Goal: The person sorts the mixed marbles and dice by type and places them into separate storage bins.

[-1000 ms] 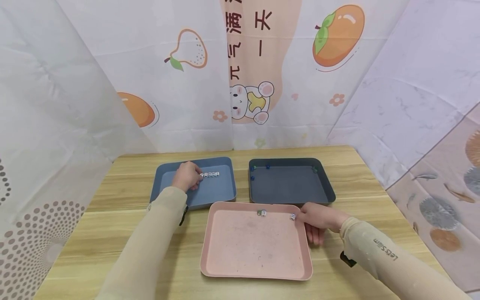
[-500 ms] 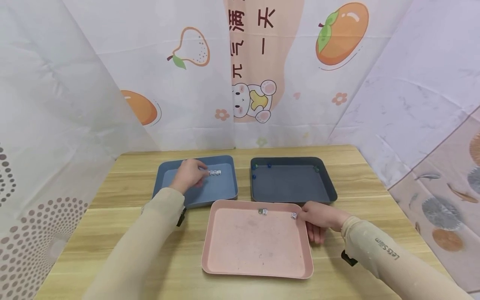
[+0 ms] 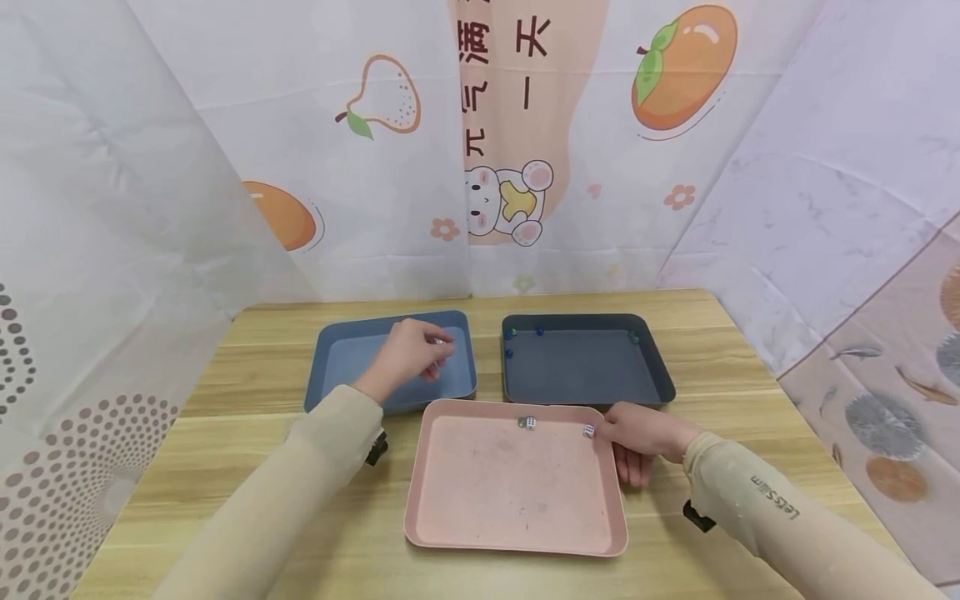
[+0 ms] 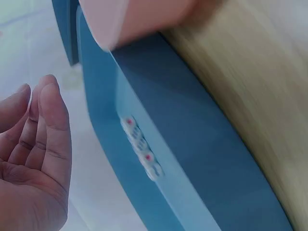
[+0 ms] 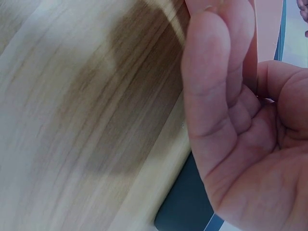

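My left hand is over the blue tray, fingers loosely bent and nothing between them in the left wrist view. A straight row of several white dice lies in that tray along a wall; the head view mostly hides it behind the hand. My right hand grips the right wall of the pink tray, thumb at the inner side and fingers outside. Inside the pink tray, one white die sits near the right thumb. Another die touches a green marble at the far wall.
A dark blue-grey tray stands back right, with blue marbles at its left and far sides and a green marble in its far right corner. All three trays rest on a wooden table. A printed curtain hangs behind.
My left hand has let go of the end of the dice row and moved right across the blue tray, now covering the row. The right hand stays on the pink tray.
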A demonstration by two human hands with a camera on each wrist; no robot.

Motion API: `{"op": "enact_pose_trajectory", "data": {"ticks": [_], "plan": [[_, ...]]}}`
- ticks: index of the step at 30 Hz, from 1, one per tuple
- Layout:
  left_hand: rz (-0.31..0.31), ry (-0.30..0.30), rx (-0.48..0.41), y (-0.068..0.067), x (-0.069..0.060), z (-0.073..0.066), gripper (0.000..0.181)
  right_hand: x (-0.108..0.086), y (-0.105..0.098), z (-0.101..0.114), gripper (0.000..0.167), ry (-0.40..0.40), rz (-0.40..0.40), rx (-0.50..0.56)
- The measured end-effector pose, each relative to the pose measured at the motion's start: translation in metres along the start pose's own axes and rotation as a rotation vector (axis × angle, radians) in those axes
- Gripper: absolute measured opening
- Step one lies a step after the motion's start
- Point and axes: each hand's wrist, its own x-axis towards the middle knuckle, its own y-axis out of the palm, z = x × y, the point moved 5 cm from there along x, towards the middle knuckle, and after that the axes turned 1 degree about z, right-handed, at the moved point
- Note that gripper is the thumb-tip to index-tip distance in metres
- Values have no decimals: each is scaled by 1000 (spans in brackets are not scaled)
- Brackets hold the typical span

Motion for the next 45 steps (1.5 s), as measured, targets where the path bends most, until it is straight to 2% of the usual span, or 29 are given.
{"op": "enact_pose_trajectory", "data": {"ticks": [7, 19, 23, 32, 38, 42, 45], "plan": [[64, 56, 12, 25, -12, -22, 26, 0, 1, 0, 40, 8, 9, 21], [196, 116, -78, 69, -29, -45, 21, 0, 0, -1, 39, 16, -5, 10], [221, 130, -107, 82, -31, -50, 22, 0, 0, -1, 41, 14, -8, 4], [257, 94, -174, 108, -31, -46, 24, 0, 1, -2, 40, 5, -2, 22], [247, 108, -144, 118, -34, -39, 15, -1, 1, -1, 39, 3, -11, 19], [260, 123, -124, 122, -36, -34, 17, -1, 2, 0, 37, 1, -13, 13], [274, 107, -115, 125, -36, -30, 21, 0, 2, -1, 37, 5, -12, 13]]}}
